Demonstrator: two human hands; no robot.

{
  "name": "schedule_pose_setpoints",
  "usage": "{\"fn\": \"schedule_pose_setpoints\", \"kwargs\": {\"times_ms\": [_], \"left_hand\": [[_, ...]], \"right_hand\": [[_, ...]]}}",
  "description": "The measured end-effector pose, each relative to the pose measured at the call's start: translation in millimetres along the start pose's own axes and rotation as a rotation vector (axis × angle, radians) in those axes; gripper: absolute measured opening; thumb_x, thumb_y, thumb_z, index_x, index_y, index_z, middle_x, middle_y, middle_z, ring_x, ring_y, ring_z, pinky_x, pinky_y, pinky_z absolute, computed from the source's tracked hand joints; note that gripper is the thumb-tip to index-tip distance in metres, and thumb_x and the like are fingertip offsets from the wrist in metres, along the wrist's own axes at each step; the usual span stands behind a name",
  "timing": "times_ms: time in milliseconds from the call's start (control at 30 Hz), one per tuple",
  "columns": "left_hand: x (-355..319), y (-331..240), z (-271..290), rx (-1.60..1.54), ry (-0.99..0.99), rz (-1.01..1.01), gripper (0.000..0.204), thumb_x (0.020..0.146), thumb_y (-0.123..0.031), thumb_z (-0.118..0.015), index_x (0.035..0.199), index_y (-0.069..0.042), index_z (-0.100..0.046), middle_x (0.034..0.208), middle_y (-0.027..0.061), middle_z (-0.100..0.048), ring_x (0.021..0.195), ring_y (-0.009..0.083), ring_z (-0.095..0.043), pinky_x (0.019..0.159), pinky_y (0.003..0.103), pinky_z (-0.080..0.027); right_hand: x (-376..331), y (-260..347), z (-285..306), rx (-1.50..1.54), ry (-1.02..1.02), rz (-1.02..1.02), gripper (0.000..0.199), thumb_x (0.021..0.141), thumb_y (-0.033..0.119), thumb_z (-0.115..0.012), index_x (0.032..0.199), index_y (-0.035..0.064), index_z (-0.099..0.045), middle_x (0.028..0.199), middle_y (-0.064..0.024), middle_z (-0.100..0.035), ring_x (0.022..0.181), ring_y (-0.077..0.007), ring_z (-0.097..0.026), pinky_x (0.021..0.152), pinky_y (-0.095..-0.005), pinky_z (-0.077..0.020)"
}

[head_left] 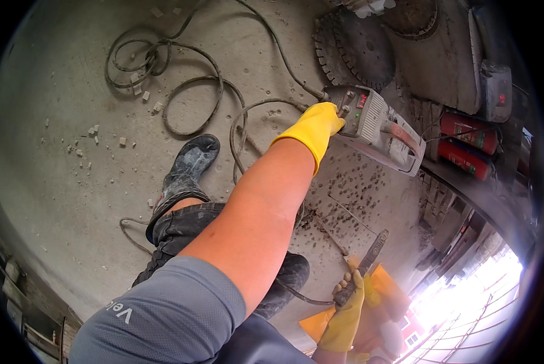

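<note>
My left hand (322, 127), in a yellow rubber glove, is at the front panel of a grey welding machine (384, 124). Its fingers close around a small knob (343, 111) beside a lit red display (362, 101). At the lower right my right hand (348, 300), also gloved in yellow, grips the handle of a dark electrode holder (372, 255). A thin welding rod (352, 213) runs from the holder's far end toward the floor. The holder's cable (301, 295) passes back by my knee. Bright glare and orange blur partly hide my right forearm.
Dark cables (214, 79) loop over the concrete floor from the machine. Round toothed saw blades (363, 51) lean behind it. Red cylinders (469, 133) lie at the right. My black boot (190, 164) stands among crumbs of rubble (93, 130). Dark pellets (360, 182) are scattered below the machine.
</note>
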State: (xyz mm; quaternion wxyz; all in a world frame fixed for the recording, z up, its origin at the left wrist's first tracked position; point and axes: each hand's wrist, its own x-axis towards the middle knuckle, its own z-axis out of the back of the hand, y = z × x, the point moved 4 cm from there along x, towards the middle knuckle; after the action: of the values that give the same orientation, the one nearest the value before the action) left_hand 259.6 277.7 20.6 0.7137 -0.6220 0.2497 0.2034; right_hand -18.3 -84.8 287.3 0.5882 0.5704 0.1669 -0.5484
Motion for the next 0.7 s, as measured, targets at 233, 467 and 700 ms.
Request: {"fn": "schedule_pose_setpoints", "kwargs": {"times_ms": [233,467,700], "left_hand": [[-3,-2,2,0.012,0.007,0.006,0.047,0.099,-0.043,-0.077,0.124,-0.004,-0.076,0.119,0.0222,-0.078,0.115,0.0391,-0.074,0.101,0.046,-0.056],[-5,1,2,0.005,0.002,-0.015,0.049,0.099,-0.047,-0.076,0.123,-0.004,-0.077,0.118,0.0221,-0.078,0.116,0.0393,-0.073,0.101,0.047,-0.055],[-8,10,2,-0.026,0.020,0.016,0.051,0.100,-0.048,-0.073,0.126,-0.004,-0.078,0.125,0.0209,-0.079,0.121,0.0376,-0.073,0.105,0.046,-0.054]], "right_hand": [[0,0,1,-0.015,-0.011,0.006,0.046,0.109,0.033,-0.069,0.151,0.0165,-0.063,0.086,0.0039,-0.062,0.064,-0.0106,-0.062,0.058,-0.0295,-0.0584],[-3,-1,0,-0.038,-0.050,0.024,0.047,0.107,0.033,-0.072,0.151,0.0158,-0.064,0.086,0.0029,-0.063,0.064,-0.0115,-0.061,0.057,-0.0296,-0.0552],[-7,-3,3,-0.034,-0.046,0.044,0.047,0.107,0.032,-0.072,0.149,0.0129,-0.064,0.086,0.0022,-0.063,0.065,-0.0117,-0.060,0.058,-0.0292,-0.0537]]}}
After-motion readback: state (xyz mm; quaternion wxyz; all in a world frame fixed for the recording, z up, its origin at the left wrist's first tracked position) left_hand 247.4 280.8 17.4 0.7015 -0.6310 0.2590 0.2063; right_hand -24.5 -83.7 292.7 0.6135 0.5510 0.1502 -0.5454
